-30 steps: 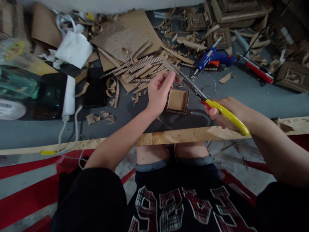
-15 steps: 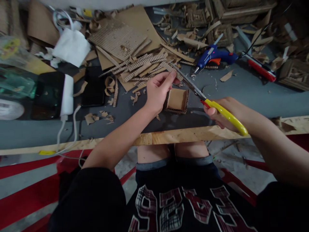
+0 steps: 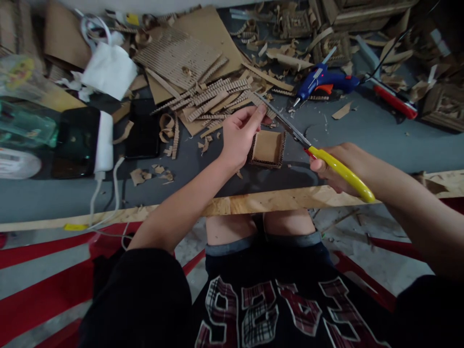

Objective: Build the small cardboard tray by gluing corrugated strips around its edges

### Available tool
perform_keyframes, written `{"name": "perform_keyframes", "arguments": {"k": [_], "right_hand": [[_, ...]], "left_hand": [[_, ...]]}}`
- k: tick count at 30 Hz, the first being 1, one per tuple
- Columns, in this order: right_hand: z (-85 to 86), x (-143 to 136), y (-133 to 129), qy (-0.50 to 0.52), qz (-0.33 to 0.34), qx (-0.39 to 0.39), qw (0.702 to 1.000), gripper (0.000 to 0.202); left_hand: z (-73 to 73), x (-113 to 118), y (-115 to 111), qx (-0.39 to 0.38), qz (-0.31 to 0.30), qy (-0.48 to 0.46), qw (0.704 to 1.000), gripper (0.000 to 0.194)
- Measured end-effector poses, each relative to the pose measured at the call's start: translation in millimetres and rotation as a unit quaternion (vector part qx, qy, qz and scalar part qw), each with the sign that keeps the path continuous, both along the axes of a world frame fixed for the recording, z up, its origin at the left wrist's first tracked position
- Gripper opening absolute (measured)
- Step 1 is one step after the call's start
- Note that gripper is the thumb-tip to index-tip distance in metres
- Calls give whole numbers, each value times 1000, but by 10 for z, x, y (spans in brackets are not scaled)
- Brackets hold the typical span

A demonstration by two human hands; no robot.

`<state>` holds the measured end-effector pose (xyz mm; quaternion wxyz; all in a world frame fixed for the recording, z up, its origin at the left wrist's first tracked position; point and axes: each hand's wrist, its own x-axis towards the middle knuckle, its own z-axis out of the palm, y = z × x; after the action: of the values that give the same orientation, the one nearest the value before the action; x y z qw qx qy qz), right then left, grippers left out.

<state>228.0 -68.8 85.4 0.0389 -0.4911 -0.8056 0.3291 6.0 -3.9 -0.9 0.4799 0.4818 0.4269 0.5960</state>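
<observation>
My left hand (image 3: 241,135) pinches a short corrugated cardboard strip (image 3: 270,114) between thumb and fingers. Around the handles of the yellow-and-red scissors (image 3: 337,169) my right hand (image 3: 340,162) is closed. Their long metal blades lie along the strip, close to my left fingertips; whether they are cutting into it I cannot tell. Just below the blades a small square cardboard box (image 3: 267,149), open at the top, sits on the table, its left side partly behind my left hand.
Loose corrugated strips (image 3: 217,99) and cardboard sheets (image 3: 213,34) lie beyond my left hand. A blue glue gun (image 3: 315,82) and a red-handled cutter (image 3: 395,101) lie at the right. Phones, a white charger (image 3: 104,142) and cables are on the left. The table has a wooden front edge (image 3: 253,203).
The whole view has shifted slightly. Both hands keep their grips, and the scissor blades look a little closer together than before.
</observation>
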Motion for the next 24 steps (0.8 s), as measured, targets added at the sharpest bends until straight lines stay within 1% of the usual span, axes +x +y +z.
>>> {"name": "perform_keyframes", "arguments": {"k": [3,8,14,19,24], "right_hand": [[-5,-8,-2,-2,-4,0,1000,69],[-44,-14,-8,15,0,23,1000,68],[-53,-20,-28,6,-1,29,1000,64],[-91,-7,-29,19,10,62,998,62],[-105,-13,-49,-8,-17,40,999,57]], "left_hand": [[-8,6,2,-5,2,-4,1000,38],[-21,11,11,-17,4,10,1000,44],[-13,17,3,3,-10,5,1000,39],[16,26,-14,-19,-8,2,1000,34],[31,21,-13,-50,-14,1,999,33]]}}
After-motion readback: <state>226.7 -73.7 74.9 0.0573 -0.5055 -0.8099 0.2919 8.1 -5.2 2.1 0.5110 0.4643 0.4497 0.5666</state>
